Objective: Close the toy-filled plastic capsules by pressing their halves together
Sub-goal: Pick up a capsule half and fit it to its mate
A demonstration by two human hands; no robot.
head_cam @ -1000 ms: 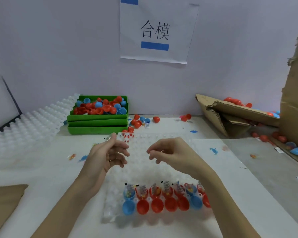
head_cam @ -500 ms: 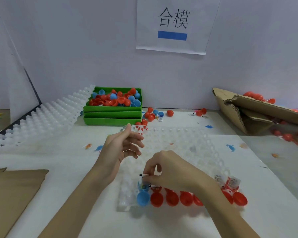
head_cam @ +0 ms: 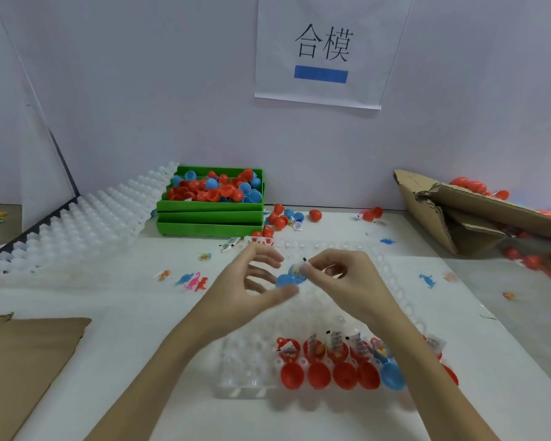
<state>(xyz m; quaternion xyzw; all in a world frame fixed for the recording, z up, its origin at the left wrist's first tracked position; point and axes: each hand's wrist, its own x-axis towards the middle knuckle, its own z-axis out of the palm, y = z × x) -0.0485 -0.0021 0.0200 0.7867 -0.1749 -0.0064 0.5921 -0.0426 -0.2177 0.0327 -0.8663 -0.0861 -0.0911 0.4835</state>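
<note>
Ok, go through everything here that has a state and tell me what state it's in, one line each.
Blue capsule: open, held above the tray.
Right hand: pinching the blue capsule.
Left hand: fingers spread beside the capsule; contact unclear.
Tray capsules: open, toys inside, unclosed.
Green bin: full of loose halves.
Cardboard box: tipped, flaps open.

Pale wall (head_cam: 140, 90) (paper sign (head_cam: 325, 49)), white table (head_cam: 140, 313)

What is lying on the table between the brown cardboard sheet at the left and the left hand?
In the head view, small toy dinosaurs, blue, pink and red, lie on the white table between the cardboard sheet and the left hand.
</note>
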